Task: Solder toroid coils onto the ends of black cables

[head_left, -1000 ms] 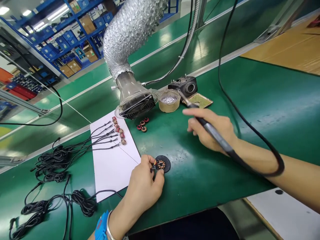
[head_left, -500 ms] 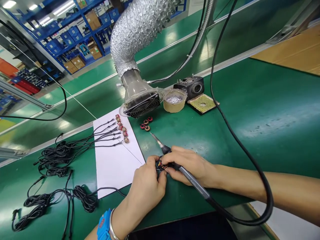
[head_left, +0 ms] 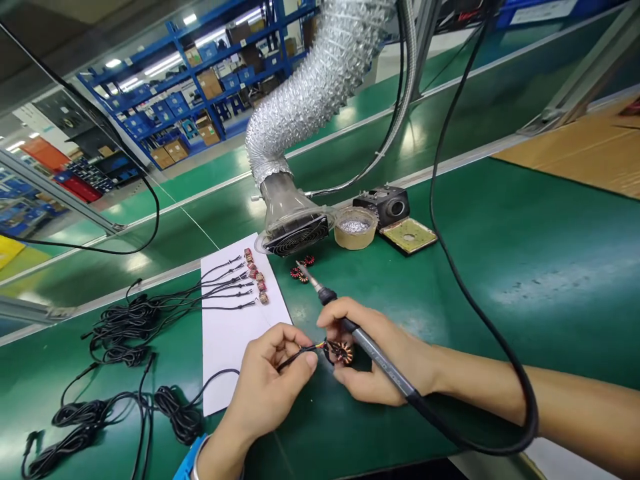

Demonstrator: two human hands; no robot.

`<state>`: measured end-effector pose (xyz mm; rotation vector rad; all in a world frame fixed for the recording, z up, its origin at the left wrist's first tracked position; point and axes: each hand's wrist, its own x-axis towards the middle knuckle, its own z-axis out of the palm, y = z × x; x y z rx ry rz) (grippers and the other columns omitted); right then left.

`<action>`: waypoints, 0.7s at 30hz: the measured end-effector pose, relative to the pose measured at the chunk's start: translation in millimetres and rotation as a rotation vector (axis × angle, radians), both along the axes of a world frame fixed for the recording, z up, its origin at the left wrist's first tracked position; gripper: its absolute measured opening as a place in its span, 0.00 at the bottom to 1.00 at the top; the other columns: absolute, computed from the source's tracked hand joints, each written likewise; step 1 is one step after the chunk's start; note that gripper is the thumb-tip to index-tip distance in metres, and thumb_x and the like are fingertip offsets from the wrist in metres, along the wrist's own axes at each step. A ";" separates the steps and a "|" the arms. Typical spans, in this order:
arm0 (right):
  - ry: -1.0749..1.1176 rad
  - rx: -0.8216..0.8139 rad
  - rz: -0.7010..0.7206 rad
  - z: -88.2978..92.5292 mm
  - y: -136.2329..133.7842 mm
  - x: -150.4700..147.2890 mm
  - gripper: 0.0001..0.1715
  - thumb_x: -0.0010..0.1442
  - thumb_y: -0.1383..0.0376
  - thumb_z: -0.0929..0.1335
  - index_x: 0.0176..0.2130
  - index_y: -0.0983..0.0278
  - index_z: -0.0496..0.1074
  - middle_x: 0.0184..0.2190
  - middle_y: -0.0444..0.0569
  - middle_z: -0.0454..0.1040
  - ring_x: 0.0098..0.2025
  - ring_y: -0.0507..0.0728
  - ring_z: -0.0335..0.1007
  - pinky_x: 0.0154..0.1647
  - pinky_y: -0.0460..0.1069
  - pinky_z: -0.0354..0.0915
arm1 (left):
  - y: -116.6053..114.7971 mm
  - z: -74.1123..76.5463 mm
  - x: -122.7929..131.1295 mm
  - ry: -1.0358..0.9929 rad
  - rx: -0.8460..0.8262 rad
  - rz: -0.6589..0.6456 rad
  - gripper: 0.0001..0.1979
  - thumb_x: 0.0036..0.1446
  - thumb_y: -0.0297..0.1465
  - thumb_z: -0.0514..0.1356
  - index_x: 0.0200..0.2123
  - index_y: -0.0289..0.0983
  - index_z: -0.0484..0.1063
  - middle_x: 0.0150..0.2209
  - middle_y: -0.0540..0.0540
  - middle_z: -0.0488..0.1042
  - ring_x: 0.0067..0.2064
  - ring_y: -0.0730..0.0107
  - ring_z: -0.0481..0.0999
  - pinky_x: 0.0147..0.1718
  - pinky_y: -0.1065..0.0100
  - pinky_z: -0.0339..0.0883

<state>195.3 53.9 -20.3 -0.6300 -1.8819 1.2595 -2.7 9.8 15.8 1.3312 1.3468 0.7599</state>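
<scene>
My left hand (head_left: 273, 373) pinches a black cable (head_left: 295, 357) near its end, where short coloured wires come out. Those wires run to a ring-shaped coil (head_left: 344, 353) wound with copper-coloured wire on a black core. A soldering iron (head_left: 373, 350) lies across my right hand (head_left: 390, 347), its tip pointing up and left. The thumb and fingers of that hand are around the coil; whether they touch it, I cannot tell. Beyond the tip, several small wound coils (head_left: 303, 273) lie on the green bench.
On the left, black cables (head_left: 125, 323) reach onto a white sheet (head_left: 220, 373) beside a row of red-brown coils (head_left: 260, 283). A fume extractor nozzle (head_left: 297, 233) hangs over the bench (head_left: 480, 313). Behind are a round tub (head_left: 356, 239), a black iron stand (head_left: 387, 203) and a yellow sponge tray (head_left: 409, 236).
My hands have moved apart a little, bringing the coil and the cable's coloured wires into clearer view. The left hand shifted left and down. The camera view has shifted too.
</scene>
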 end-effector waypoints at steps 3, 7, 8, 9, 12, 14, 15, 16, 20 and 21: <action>0.076 -0.151 0.077 4.1 2.5 -7.7 0.23 0.52 0.69 0.69 0.47 0.61 0.59 0.35 0.44 0.65 0.28 0.48 0.64 0.27 0.44 0.64 | -0.6 0.6 -4.1 0.034 0.026 0.048 0.10 0.58 0.36 0.60 0.37 0.34 0.71 0.24 0.53 0.63 0.26 0.77 0.60 0.25 0.75 0.53; 0.110 -0.203 -0.011 0.3 2.2 -12.6 0.11 0.61 0.68 0.64 0.45 0.61 0.61 0.34 0.44 0.68 0.27 0.47 0.63 0.27 0.43 0.63 | -1.5 0.9 -5.2 0.150 0.102 0.030 0.10 0.59 0.37 0.59 0.36 0.35 0.74 0.25 0.51 0.66 0.24 0.77 0.59 0.23 0.74 0.53; 0.102 -0.175 -0.044 -0.7 1.5 -13.0 0.10 0.61 0.69 0.64 0.44 0.61 0.62 0.34 0.44 0.68 0.28 0.48 0.64 0.28 0.43 0.64 | -1.7 0.5 -5.2 0.200 0.135 0.021 0.10 0.60 0.37 0.59 0.36 0.36 0.74 0.25 0.51 0.67 0.24 0.76 0.59 0.24 0.73 0.53; 0.093 -0.143 -0.070 -1.4 0.8 -13.1 0.10 0.60 0.70 0.65 0.43 0.61 0.62 0.34 0.44 0.69 0.29 0.48 0.64 0.29 0.44 0.64 | -2.0 0.0 -5.0 0.253 0.169 0.013 0.10 0.60 0.37 0.59 0.35 0.36 0.75 0.25 0.50 0.68 0.24 0.76 0.60 0.24 0.73 0.54; 0.085 -0.094 -0.107 -2.1 -0.8 -12.2 0.10 0.59 0.71 0.64 0.42 0.60 0.62 0.32 0.43 0.69 0.30 0.49 0.65 0.30 0.44 0.65 | -2.9 -1.5 -3.8 0.382 0.246 -0.017 0.09 0.61 0.35 0.58 0.35 0.38 0.76 0.26 0.50 0.68 0.24 0.75 0.61 0.25 0.71 0.54; 0.054 -0.083 -0.101 -1.8 -0.7 -10.6 0.11 0.60 0.71 0.64 0.43 0.60 0.62 0.30 0.42 0.69 0.29 0.49 0.66 0.30 0.44 0.65 | -3.4 -1.4 -2.9 0.428 0.272 -0.042 0.09 0.61 0.34 0.58 0.35 0.39 0.77 0.25 0.50 0.68 0.24 0.75 0.61 0.26 0.71 0.54; 0.030 -0.066 -0.092 -1.4 -0.2 -9.6 0.12 0.60 0.71 0.64 0.44 0.60 0.61 0.30 0.42 0.69 0.28 0.49 0.66 0.30 0.44 0.66 | -3.6 -0.9 -2.5 0.444 0.281 -0.055 0.08 0.61 0.33 0.58 0.35 0.39 0.77 0.25 0.50 0.68 0.24 0.75 0.61 0.26 0.71 0.54; 0.006 -0.038 -0.081 -0.9 0.4 -8.4 0.13 0.60 0.72 0.64 0.45 0.59 0.61 0.30 0.42 0.70 0.28 0.49 0.66 0.30 0.44 0.66 | -3.6 -0.2 -2.2 0.460 0.290 -0.067 0.08 0.61 0.33 0.58 0.35 0.39 0.77 0.25 0.50 0.68 0.24 0.74 0.62 0.26 0.71 0.54; -0.067 0.154 -0.048 2.8 3.1 -3.1 0.15 0.58 0.73 0.64 0.45 0.60 0.62 0.29 0.41 0.70 0.28 0.49 0.67 0.31 0.44 0.65 | -3.7 2.9 -2.0 0.496 0.332 -0.115 0.08 0.61 0.32 0.57 0.35 0.39 0.76 0.26 0.50 0.68 0.25 0.74 0.64 0.26 0.71 0.55; -0.085 0.206 -0.044 3.9 3.6 -2.0 0.14 0.58 0.74 0.64 0.44 0.60 0.63 0.29 0.42 0.70 0.28 0.50 0.67 0.31 0.45 0.65 | -3.9 3.3 -1.9 0.502 0.341 -0.128 0.08 0.61 0.32 0.57 0.35 0.39 0.76 0.26 0.50 0.69 0.25 0.74 0.64 0.26 0.71 0.56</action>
